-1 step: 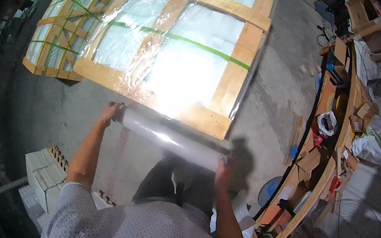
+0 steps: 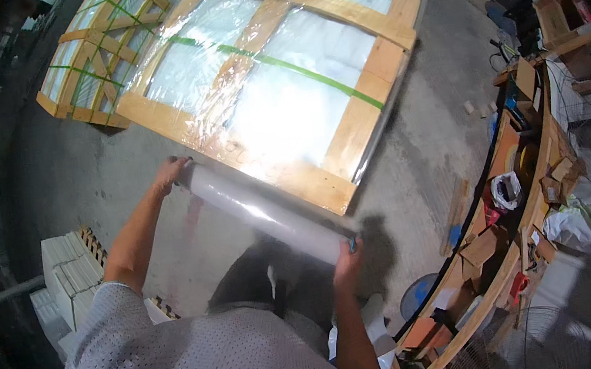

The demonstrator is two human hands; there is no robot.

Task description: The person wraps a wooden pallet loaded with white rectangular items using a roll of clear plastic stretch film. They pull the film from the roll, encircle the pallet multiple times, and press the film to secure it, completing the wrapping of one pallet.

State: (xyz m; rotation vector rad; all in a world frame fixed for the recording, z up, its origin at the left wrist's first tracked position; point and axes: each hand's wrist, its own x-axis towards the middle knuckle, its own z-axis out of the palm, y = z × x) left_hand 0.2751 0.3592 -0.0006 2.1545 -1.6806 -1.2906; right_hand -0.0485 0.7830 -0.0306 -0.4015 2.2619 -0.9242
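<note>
Both my hands hold a long roll of clear stretch film (image 2: 257,208), one at each end. My left hand (image 2: 176,172) is closed round its upper left end. My right hand (image 2: 349,253) grips the lower right end, where a bit of blue shows by the fingers. The roll slants down to the right, just in front of the near edge of a large wooden crate (image 2: 342,167). Shiny film covers the crate's top, over pale panels and green straps (image 2: 310,72). A bright glare hides part of the top.
A second strapped wooden crate (image 2: 68,104) stands at the far left. To the right runs a long wooden workbench (image 2: 469,314) cluttered with cardboard, bags and tools. Stacked pale slabs (image 2: 68,270) sit at my left, and a round bluish object (image 2: 418,294) lies by the bench.
Very little differs. The crate sits slightly lower and farther left in the picture; my hands keep the same hold on the film roll.
</note>
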